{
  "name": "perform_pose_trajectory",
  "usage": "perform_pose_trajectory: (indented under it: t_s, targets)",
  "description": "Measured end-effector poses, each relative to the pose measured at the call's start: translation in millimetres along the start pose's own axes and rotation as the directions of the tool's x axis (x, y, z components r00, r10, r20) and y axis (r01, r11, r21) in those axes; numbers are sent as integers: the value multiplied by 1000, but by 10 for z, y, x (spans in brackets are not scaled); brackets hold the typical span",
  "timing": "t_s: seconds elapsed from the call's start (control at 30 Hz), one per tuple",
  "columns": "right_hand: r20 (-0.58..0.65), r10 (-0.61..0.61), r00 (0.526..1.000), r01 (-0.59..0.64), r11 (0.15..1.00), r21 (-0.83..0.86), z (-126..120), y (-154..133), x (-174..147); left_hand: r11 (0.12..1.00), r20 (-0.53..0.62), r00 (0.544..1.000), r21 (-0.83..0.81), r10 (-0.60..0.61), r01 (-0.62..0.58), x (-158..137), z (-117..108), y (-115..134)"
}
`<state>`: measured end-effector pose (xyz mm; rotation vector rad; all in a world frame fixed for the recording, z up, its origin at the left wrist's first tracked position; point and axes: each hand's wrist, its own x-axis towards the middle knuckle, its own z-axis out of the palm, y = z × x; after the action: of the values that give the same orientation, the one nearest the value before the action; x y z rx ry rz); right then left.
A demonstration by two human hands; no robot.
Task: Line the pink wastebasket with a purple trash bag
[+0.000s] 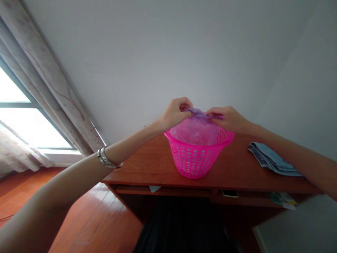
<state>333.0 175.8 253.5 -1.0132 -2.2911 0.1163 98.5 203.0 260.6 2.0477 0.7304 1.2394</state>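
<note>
**Over the pink basket (195, 162), the left hand (177, 110) and right hand (228, 117) pinch a purple bag (196, 133)**

Nearest, below the basket, dark clothing (184, 228) fills the gap under the desk (147, 160). Left of the basket, a silvery bracelet (105, 158) circles the left forearm, probably loose enough to leave the wrist free. Under the basket's level, a phone (230, 193) lies in the desk's open shelf, a little to the right, perhaps tucked there to spare the desktop; some packets (284, 199), too blurred to read, sit farther right.

The basket stands upright on the desk, its base flat, which likely lets it stay put without a hand on it. The bag sits inside, its body puffed within the walls and its bunched top just above the rim; what it contains cannot be made out. The left hand pinches one side of that top between thumb and curled fingers. The right hand pinches the opposite side, and a tip of plastic pokes out past its fingers. Gripping from both sides seems to keep the top gathered; whether it is knotted, I cannot tell.

Right of the basket, a folded cloth (272, 160) lies apart, beneath the right forearm. Behind the basket rises the pale wall (168, 52); far to its left, a patterned curtain (56, 70) hangs beside a bright window (44, 128).
</note>
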Motion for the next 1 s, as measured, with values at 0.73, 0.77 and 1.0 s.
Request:
perform_pose_trajectory:
  t_s: [0.73, 0.77, 1.0]
  targets:
    - [-145, 59, 988, -73, 993, -92, -480, -208, -957, 428, 346, 872, 770, 345, -474, -522, -580, 104]
    - [-79, -19, 997, 0, 971, -237, -436, -285, -918, 423, 438, 856, 745, 275, -516, -456, -500, 105]
    - [1, -141, 990, 132, 920, -369, -423, -242, -1148, 502, 458, 885, 748, 81, -433, -335, -646, -249]
